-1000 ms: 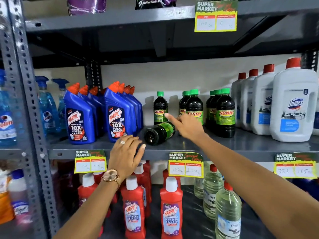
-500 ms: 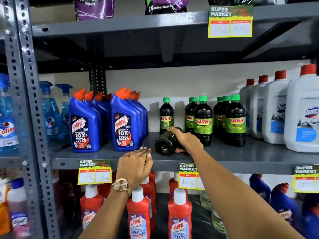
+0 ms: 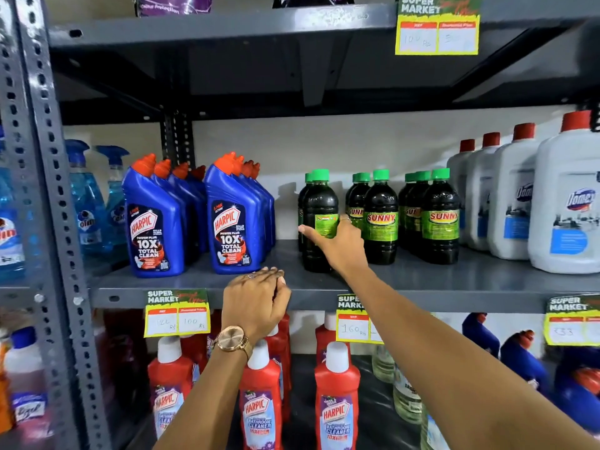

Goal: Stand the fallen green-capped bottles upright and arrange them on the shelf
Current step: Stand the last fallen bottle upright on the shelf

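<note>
Fallen bottle (image 3: pixel 319 219) now upright; eight green caps.

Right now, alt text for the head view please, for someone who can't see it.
The person's right hand grips an upright green-capped bottle at the front of the grey metal shelf, left of more green-capped bottles. The left hand rests on the shelf's front edge. Blue Harpic bottles stand to the left, white jugs to the right.
</note>
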